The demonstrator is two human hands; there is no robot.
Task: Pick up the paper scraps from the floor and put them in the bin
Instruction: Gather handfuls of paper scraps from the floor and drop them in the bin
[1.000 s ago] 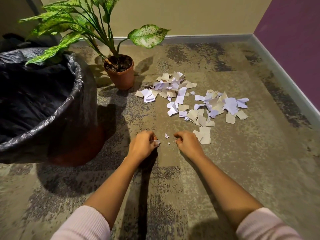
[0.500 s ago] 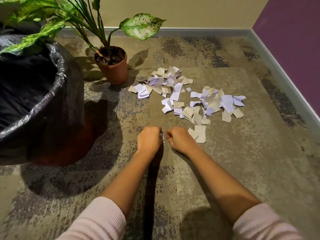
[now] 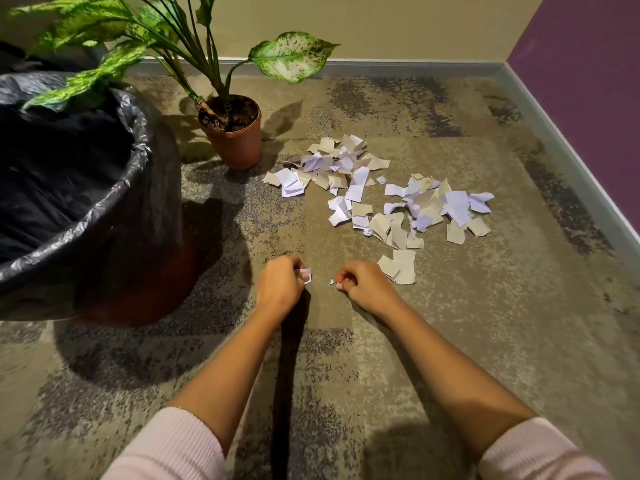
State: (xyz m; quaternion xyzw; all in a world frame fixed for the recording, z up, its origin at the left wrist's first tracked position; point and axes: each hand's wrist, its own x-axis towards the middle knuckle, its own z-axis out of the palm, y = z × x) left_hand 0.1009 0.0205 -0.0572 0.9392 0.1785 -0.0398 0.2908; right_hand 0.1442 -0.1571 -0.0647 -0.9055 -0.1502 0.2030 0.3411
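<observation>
As I reach down to the carpet (image 3: 485, 323), my left hand (image 3: 280, 289) is curled into a loose fist low over the floor. Its thumb and fingers pinch a small white scrap (image 3: 306, 274) that sticks out on the inner side. My right hand (image 3: 367, 287) is curled too, knuckles up, with thumb and forefinger drawn tight together. Whether anything is between them I cannot tell. A tiny fleck of paper (image 3: 331, 281) lies on the carpet just beside those fingertips, in the gap between my two hands, which are near each other but apart.

The rest of the paper scraps (image 3: 381, 199), white and beige, lie in a loose heap beyond my right hand. The nearest beige pieces (image 3: 401, 268) lie just beside its knuckles. The bin (image 3: 138, 271) stands to my left, well apart from the heap. It is lined with a black bag (image 3: 136, 157) folded over the rim, and its mouth is open. Between the bin and the far end of the heap sits a plant pot (image 3: 239, 143), and some of its leaves (image 3: 114, 62) hang over the bin.

The carpet is mottled brown and grey. A grey skirting board (image 3: 561, 133) runs along the right under a purple wall (image 3: 588, 81) and meets a beige wall (image 3: 381, 22) in the far corner. Bare carpet lies between my left hand and the bin, and more lies to the right of the heap, up to the skirting board.
</observation>
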